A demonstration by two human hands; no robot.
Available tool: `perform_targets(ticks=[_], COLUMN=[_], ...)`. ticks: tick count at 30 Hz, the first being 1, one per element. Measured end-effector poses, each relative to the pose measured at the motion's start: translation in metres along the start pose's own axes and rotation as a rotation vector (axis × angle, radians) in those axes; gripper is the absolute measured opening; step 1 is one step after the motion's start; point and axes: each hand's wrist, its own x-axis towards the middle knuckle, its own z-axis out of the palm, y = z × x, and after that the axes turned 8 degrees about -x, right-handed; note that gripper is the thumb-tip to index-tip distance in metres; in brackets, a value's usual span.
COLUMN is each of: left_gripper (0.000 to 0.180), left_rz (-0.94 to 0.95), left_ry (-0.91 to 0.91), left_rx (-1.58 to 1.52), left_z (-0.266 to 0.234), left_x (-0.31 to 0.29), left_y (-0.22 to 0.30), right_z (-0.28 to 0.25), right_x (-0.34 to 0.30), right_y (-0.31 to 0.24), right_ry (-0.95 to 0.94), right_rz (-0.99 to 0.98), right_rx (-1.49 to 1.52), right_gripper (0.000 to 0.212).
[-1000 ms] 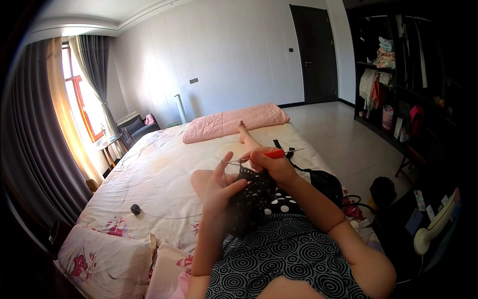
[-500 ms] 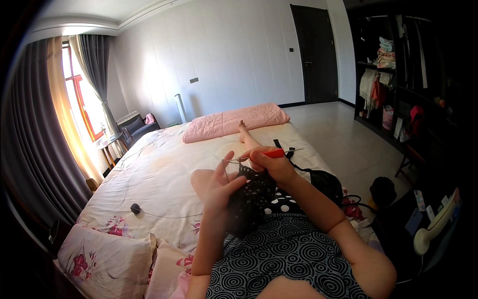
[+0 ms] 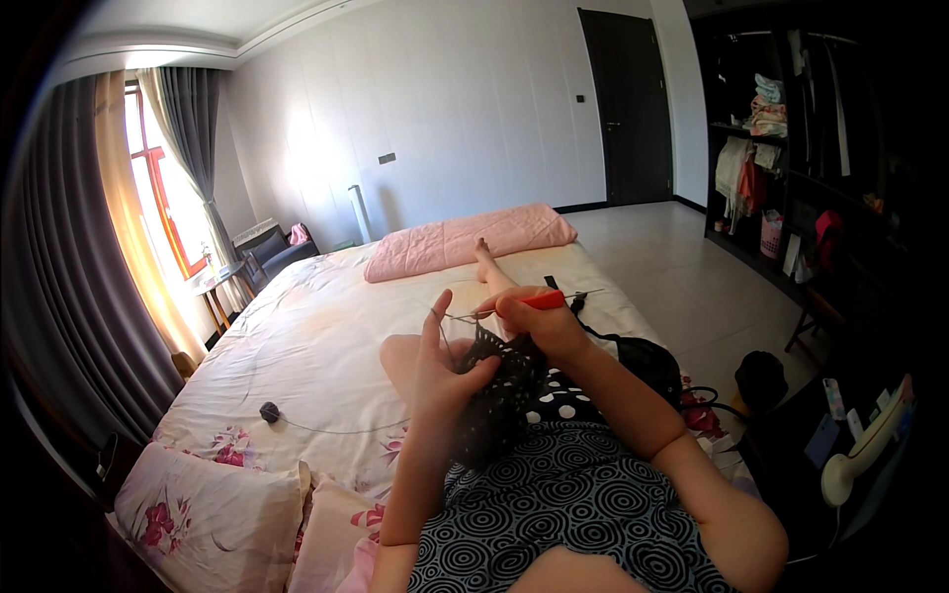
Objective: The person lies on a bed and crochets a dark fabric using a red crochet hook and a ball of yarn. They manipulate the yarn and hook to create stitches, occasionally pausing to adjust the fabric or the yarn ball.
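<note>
In my right hand [image 3: 529, 321] I grip a crochet hook [image 3: 544, 301] by its red handle, its thin shaft pointing left toward the yarn. My left hand [image 3: 445, 361] pinches the edge of a dark openwork crochet piece [image 3: 499, 385] between thumb and fingers. Its index finger is raised, with a strand of grey yarn looped over it. The crochet piece hangs down over my lap. From below my left forearm the strand runs across the bed to a small dark grey yarn ball [image 3: 269, 412]. The exact stitch at the hook's tip is too small to make out.
I sit on a bed [image 3: 326, 326] with a pale floral sheet, legs forward. A folded pink quilt [image 3: 465, 242] lies at its far end, a flowered pillow [image 3: 213, 514] at the near left. A black bag [image 3: 643, 368] lies right of my lap; a cream lamp-like object [image 3: 860, 465] stands farther right.
My left index finger has risen a little and straightened, lifting the yarn strand. The hook has shifted very slightly. The crochet piece stays in my left hand.
</note>
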Motion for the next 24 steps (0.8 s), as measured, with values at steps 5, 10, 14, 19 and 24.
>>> perform_targets(ticks=[5, 10, 14, 19, 24], left_gripper=[0.083, 0.077, 0.076, 0.076, 0.076], left_rz=[-0.067, -0.032, -0.023, -0.029, -0.014], left_ry=[-0.05, -0.038, -0.028, -0.015, 0.0], left_rx=[0.057, -0.064, -0.081, -0.133, -0.134], left_z=[-0.008, -0.01, -0.01, -0.007, -0.007], left_x=[0.002, 0.002, 0.002, 0.001, 0.001], left_y=[-0.003, -0.008, -0.008, -0.007, -0.007], right_z=[0.001, 0.001, 0.001, 0.0, -0.001], right_x=[-0.002, -0.001, 0.0, -0.001, -0.001], right_y=[0.0, 0.0, 0.003, 0.007, 0.01], right_ry=[0.021, 0.007, 0.02, 0.026, 0.007], right_rz=[0.027, 0.03, 0.01, 0.019, -0.053], right_rx=[0.023, 0.018, 0.008, 0.034, 0.046], right_gripper=[0.052, 0.051, 0.047, 0.047, 0.04])
